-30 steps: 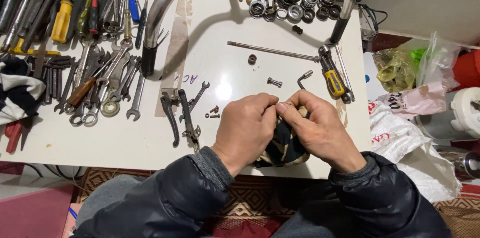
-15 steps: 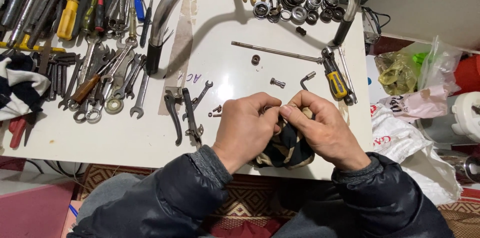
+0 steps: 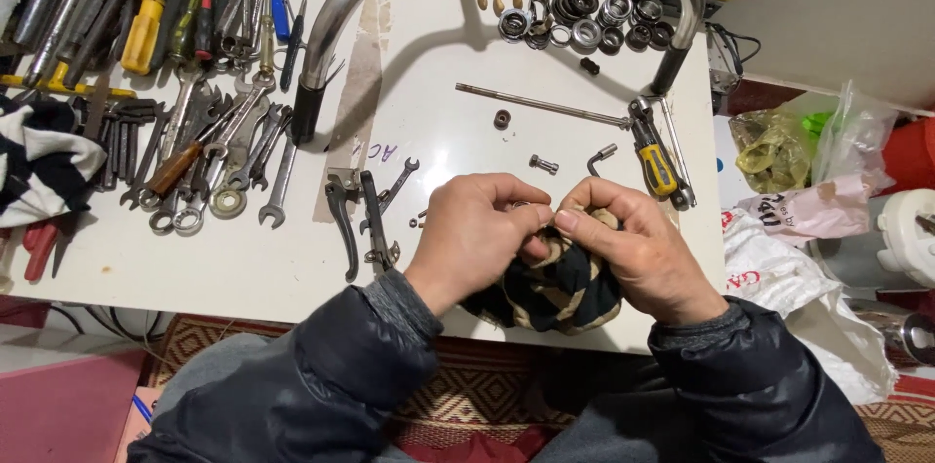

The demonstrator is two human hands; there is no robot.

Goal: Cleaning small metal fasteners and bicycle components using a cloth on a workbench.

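Your left hand [image 3: 477, 234] and right hand [image 3: 633, 244] are both curled shut on the dark-and-tan striped rag [image 3: 555, 288], fingertips pinched together over it at the near edge of the white desk [image 3: 195, 268]. Black brake levers [image 3: 360, 220] lie just left of your left hand; a yellow-handled screwdriver [image 3: 654, 156] lies near the right edge.

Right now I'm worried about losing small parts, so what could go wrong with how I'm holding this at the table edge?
Both hands, left hand and right hand, pinch something small in a striped rag right over the table edge; if it slips, it may drop to the floor. The loose bolt and small ring lie just beyond your knuckles and could be knocked. The rag might also snag the black lever beside your left hand.
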